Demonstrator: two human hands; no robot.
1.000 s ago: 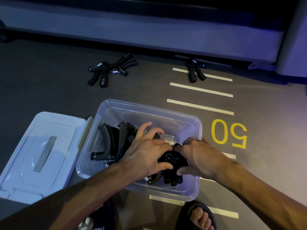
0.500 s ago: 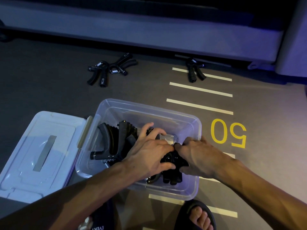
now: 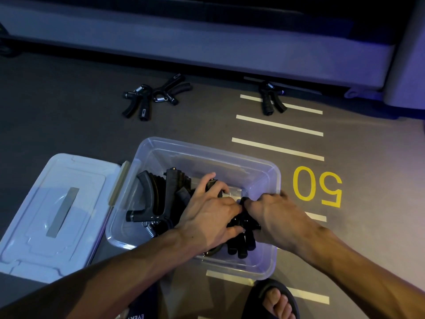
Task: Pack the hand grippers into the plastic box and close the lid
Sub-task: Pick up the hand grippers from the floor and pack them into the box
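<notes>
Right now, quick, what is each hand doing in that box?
Left hand: curled on the black hand grippers in the plastic box.
Right hand: gripping the same bunch.

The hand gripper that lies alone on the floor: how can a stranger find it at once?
Start from the yellow number 50 and follow the white floor stripes away from the plastic box. The lone hand gripper lies across the farthest stripe, unlike the pair of hand grippers on bare floor.
</notes>
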